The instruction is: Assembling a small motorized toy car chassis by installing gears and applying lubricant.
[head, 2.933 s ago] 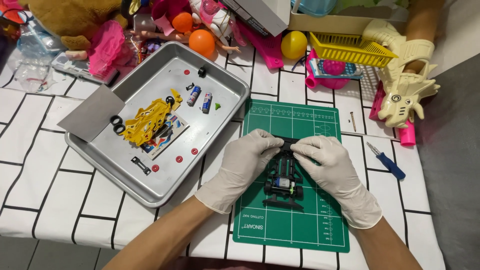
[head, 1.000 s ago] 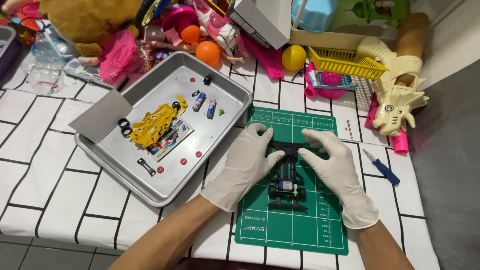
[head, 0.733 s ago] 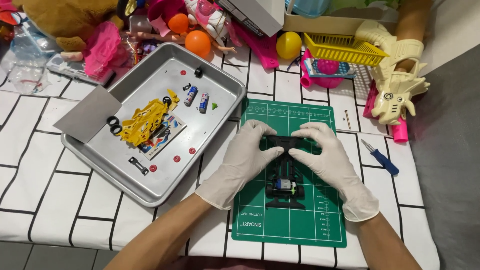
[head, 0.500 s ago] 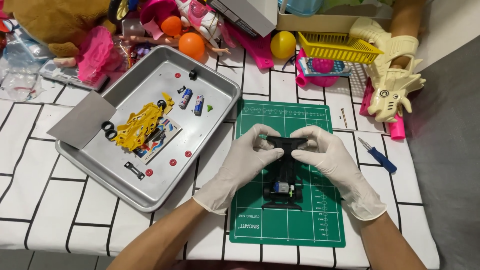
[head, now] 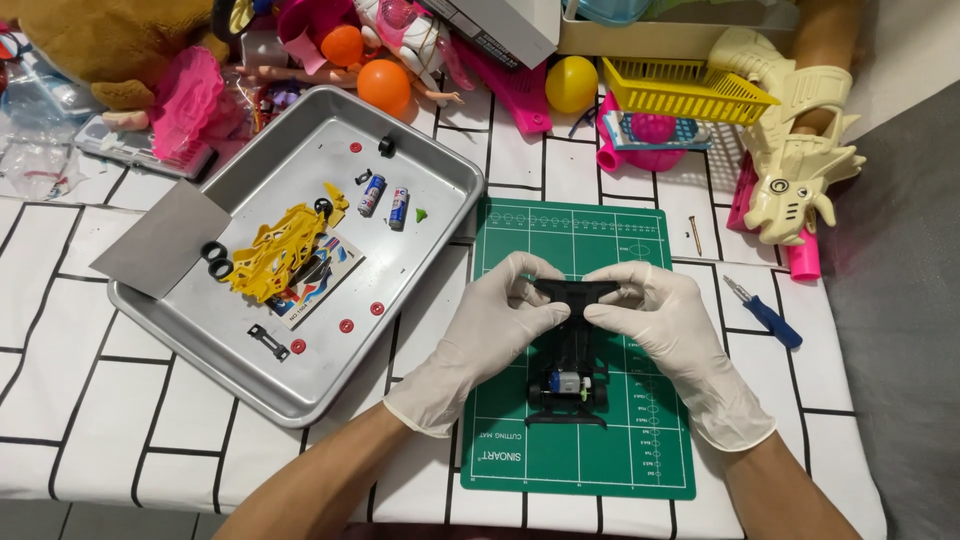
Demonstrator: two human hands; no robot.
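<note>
Both my hands wear white gloves and grip a black toy car chassis [head: 572, 362] over a green cutting mat [head: 580, 440]. My left hand [head: 495, 330] pinches the chassis' far end from the left, and my right hand [head: 665, 335] pinches it from the right. A small silver motor shows at the chassis' near end. To the left, a metal tray [head: 240, 385] holds a yellow car body shell [head: 280, 252], two small batteries [head: 384, 200], black tyres [head: 215, 260], a sticker sheet and small red parts.
A blue-handled screwdriver [head: 765, 312] and a loose screw [head: 696, 236] lie right of the mat. Toys crowd the table's far edge: orange and yellow balls, a yellow basket [head: 690, 90], a cream toy dragon [head: 795, 150], a plush animal. A grey card [head: 165, 240] leans on the tray.
Both hands have stayed on the chassis and slid towards its far end. The camera view has shifted slightly; the tray and its parts have not moved.
</note>
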